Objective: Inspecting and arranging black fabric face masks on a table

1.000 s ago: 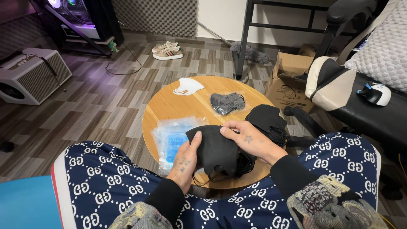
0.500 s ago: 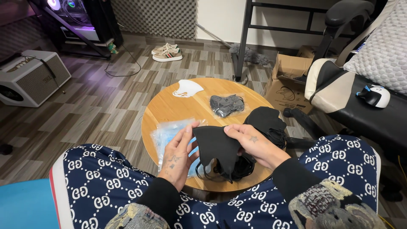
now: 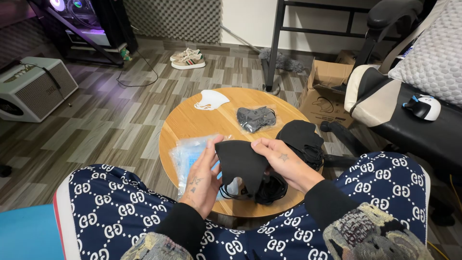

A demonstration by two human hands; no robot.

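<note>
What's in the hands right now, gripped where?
A black cloth face mask, held up over the round wooden table. The left hand pinches its left edge; the right hand pinches its upper right edge.

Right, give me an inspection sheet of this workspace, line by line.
Surface: round wooden table, low, between the person's knees.
Job's things: black face mask held up over the table's near edge; more black masks bunched under it.
Clutter: second black pile at the right edge; grey masks in a clear bag; white mask at the far side; clear packet of blue masks on the left.
Hands: left hand and right hand both pinch the black face mask.
Cables: black cable on the floor by the lit computer case.
Surroundings: amplifier, sneakers, cardboard box, chair with a computer mouse.
</note>
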